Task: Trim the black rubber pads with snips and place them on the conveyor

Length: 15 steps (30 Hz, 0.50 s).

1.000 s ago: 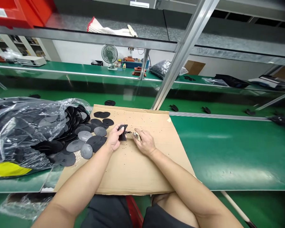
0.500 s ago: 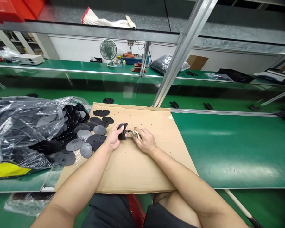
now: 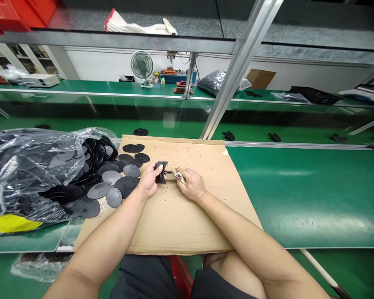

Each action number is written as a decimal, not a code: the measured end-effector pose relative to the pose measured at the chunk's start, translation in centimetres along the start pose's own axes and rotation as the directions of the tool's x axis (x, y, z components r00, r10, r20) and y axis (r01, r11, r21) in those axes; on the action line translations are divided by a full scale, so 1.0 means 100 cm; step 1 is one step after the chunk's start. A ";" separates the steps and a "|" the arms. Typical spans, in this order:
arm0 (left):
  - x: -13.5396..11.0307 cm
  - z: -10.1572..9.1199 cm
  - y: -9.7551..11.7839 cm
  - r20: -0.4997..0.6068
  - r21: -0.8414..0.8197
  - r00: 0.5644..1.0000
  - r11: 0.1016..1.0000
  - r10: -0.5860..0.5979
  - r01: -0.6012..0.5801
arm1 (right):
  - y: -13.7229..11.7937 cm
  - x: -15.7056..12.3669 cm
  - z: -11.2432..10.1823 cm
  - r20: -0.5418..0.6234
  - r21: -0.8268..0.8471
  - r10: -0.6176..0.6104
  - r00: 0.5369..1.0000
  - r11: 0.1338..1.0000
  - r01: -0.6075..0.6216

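Note:
My left hand is closed on a black plastic disc, held on edge above a sheet of cardboard. My right hand is closed on a small metal tool whose tip points at the disc's edge. Both hands rest on the cardboard, almost touching. To the left lies a pile of several black and grey discs spilling from a clear plastic bag. Small black trimmings are scattered over the cardboard.
The cardboard lies on a green bench. A slanted metal post rises behind it. Loose black pieces lie on the conveyor beyond. A small fan and a dark bag stand on the far bench.
My hands keep the same grips on the disc and the tool. The view has shifted slightly; nothing else has moved.

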State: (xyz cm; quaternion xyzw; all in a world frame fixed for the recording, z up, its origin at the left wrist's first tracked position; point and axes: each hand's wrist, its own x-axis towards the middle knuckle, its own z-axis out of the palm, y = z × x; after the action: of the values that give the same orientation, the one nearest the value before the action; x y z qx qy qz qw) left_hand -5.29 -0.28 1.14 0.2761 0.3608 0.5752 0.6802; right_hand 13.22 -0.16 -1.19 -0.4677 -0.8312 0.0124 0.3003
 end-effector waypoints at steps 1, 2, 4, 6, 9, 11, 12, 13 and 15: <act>0.000 -0.001 -0.001 0.001 0.004 1.000 1.000 0.004 -0.004 | 0.001 0.000 0.001 0.014 -0.004 0.005 1.000 1.000 -0.005; 0.001 -0.002 -0.001 0.002 0.008 1.000 1.000 0.008 -0.008 | 0.001 0.000 0.001 0.029 -0.009 0.012 1.000 1.000 -0.012; 0.001 -0.003 -0.002 0.001 0.017 1.000 1.000 0.011 -0.011 | 0.002 0.000 0.002 0.063 -0.014 0.025 0.998 1.000 -0.024; 0.002 -0.004 -0.002 -0.003 0.023 1.000 1.000 0.012 -0.012 | 0.003 0.000 0.003 0.090 -0.013 0.035 0.995 0.999 -0.034; 0.003 -0.004 -0.003 -0.005 0.026 1.000 1.000 0.013 -0.013 | 0.003 0.000 0.003 0.094 0.001 0.049 0.994 0.999 -0.050; 0.003 -0.002 -0.003 -0.010 0.018 0.999 0.999 0.037 -0.037 | 0.003 0.000 0.003 0.071 0.032 0.060 0.996 0.998 -0.062; 0.003 -0.002 -0.004 -0.016 0.015 0.998 0.999 0.053 -0.053 | 0.004 -0.001 0.003 0.052 0.057 0.065 0.997 0.996 -0.068; 0.003 -0.001 -0.004 -0.023 0.013 0.998 0.998 0.066 -0.065 | 0.004 -0.001 0.002 0.028 0.086 0.074 0.997 0.993 -0.076; 0.003 -0.001 -0.004 -0.032 0.011 0.996 0.997 0.078 -0.077 | 0.006 -0.001 0.003 -0.035 0.147 0.104 0.994 0.984 -0.098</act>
State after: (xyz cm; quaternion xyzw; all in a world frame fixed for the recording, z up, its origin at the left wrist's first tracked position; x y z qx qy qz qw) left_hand -5.08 -0.06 0.72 0.2839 0.3638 0.6038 0.6500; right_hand 13.56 0.18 -1.61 -0.4864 -0.7969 0.0779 0.3498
